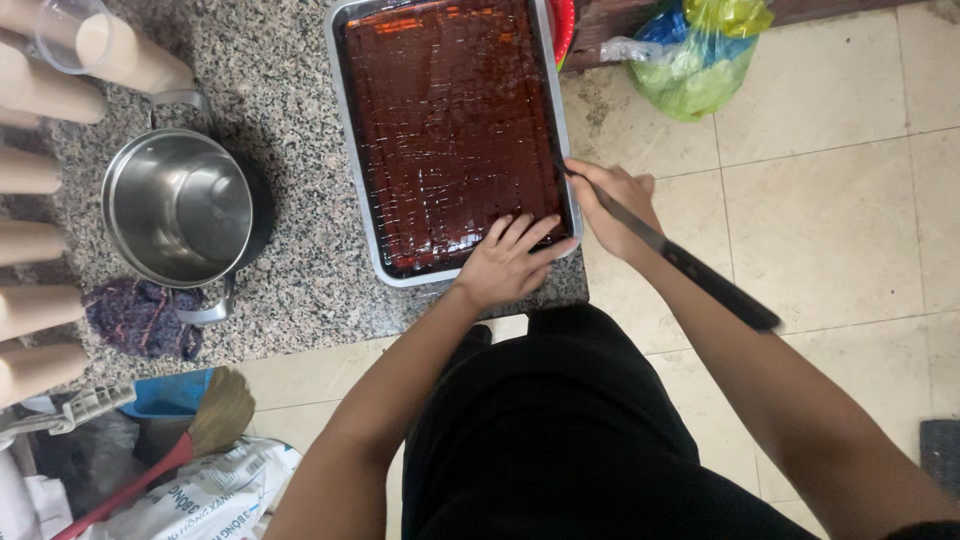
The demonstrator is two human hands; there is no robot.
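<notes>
A rectangular metal tray [352,160] full of dark red-brown jelly [450,120], scored into a grid, sits on the granite counter [290,80]. My left hand [508,262] presses flat on the tray's near edge, fingers spread over the jelly and rim. My right hand [615,205] grips a long dark knife [680,258] at the tray's right rim; the blade tip touches the jelly's right side while the handle end sticks out over my forearm.
A steel pot [182,205] stands left of the tray, with a knitted cloth [140,318] by its handle. Several filled plastic cups [40,200] line the left edge. A green plastic bag [690,60] lies on the tiled floor. A broom [200,430] lies below the counter.
</notes>
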